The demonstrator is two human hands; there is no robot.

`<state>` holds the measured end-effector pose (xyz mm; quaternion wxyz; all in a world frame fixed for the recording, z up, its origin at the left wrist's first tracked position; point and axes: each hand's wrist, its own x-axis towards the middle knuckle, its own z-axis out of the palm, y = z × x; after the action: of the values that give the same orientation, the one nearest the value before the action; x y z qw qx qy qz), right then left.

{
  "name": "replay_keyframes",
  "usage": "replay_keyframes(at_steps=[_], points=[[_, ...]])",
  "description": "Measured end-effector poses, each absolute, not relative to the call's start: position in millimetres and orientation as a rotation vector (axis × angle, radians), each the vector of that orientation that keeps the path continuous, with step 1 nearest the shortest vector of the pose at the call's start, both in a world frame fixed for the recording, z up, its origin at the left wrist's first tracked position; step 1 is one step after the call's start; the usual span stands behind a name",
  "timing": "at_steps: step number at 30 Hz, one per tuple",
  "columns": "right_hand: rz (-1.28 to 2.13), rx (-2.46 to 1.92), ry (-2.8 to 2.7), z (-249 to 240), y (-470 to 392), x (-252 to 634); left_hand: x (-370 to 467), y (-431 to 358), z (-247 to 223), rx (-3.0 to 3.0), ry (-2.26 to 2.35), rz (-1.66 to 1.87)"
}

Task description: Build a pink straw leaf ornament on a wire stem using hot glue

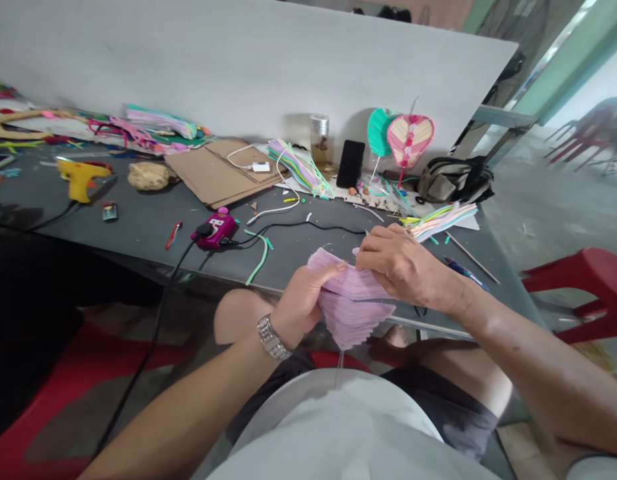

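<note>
A lilac hand fan (357,315) of ridged strips is held above my lap, close to the table's front edge. My left hand (304,297), with a metal watch (272,337) at the wrist, grips the fan's left side, thumb laid over its upper face. Fingers of my right hand (395,263) are pinched together at the upper right edge of the fan. Whether they also hold something small there is hidden. A thin pale stick (341,360) hangs below the fan's pointed lower end.
A yellow glue gun (81,179) and a magenta power socket (215,229) with black cords lie on the grey table (138,230). Farther back are cardboard sheets (213,170), a bundle of coloured strips (299,168), a phone (351,164) and a pink heart-shaped fan (411,140).
</note>
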<state>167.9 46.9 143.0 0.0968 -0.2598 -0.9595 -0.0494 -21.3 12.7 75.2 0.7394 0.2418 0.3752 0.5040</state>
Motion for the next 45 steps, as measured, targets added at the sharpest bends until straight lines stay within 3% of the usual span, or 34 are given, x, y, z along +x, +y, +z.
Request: replay_keyframes(at_steps=[45], points=[[-0.146,-0.763,-2.646,126,37,169,-29,11,74,0.533,0.902,1.193]])
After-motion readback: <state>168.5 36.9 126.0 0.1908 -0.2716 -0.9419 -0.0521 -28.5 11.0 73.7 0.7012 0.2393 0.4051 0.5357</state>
